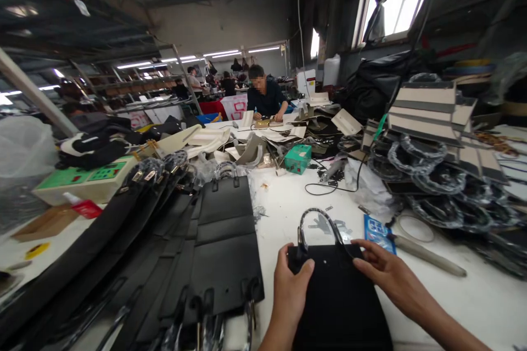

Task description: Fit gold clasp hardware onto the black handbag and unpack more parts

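Observation:
A black handbag panel [340, 307] lies in front of me, with a curved handle [317, 214] wrapped in clear plastic at its top edge. My left hand [291, 288] grips the panel's upper left corner, thumb on top and fingers mostly hidden behind it. At the upper right corner, my right hand [381, 266] pinches the edge between thumb and fingers. To the left lies a pile of similar black panels [226, 236] with wrapped handles. Beyond the handle, small dark flat pieces [329, 225] are scattered on the white table [284, 203].
A blue packet [376, 233], a tape roll [415, 228] and a long grey-handled tool [430, 255] lie right of my hand. Stacked panels with wrapped handles [428, 164] rise at the right. Farther back are a green box [298, 159], a cable and a seated co-worker [267, 93].

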Demonstrator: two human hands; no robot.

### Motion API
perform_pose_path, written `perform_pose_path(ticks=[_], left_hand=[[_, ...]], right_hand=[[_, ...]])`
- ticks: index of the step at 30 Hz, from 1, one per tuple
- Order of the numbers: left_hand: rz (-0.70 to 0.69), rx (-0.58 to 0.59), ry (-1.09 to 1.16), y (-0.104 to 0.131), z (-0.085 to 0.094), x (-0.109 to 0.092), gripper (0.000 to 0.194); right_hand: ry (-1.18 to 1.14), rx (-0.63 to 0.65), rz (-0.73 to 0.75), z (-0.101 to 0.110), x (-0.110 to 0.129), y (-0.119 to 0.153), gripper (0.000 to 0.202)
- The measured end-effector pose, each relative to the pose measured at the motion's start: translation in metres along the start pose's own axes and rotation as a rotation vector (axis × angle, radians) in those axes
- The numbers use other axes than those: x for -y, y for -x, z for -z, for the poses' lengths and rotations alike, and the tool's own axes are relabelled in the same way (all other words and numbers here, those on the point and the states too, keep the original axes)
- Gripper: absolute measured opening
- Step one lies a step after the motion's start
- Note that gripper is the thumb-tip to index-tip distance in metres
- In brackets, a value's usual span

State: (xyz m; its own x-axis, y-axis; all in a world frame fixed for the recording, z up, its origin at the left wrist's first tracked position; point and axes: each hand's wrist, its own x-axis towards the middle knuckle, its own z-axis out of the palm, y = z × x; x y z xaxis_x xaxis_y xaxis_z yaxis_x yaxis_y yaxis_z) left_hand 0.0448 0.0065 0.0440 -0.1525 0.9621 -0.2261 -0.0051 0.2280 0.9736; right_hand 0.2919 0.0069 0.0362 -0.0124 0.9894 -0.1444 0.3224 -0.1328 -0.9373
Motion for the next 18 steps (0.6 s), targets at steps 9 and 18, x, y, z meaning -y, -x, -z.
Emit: perform_pose_path(ticks=[9, 18], left_hand=[[0.103, 0.069, 0.067, -0.008, 0.005, 0.01, 0.045], [0.126, -0.033, 0.012, -0.016, -0.001, 0.057, 0.068]], right_hand=[[0.248, 0.065, 0.179, -0.008, 0.076, -0.097, 0.044], [0.676, 0.286, 0.479, -0.149, 0.12, -0.265, 0.032]])
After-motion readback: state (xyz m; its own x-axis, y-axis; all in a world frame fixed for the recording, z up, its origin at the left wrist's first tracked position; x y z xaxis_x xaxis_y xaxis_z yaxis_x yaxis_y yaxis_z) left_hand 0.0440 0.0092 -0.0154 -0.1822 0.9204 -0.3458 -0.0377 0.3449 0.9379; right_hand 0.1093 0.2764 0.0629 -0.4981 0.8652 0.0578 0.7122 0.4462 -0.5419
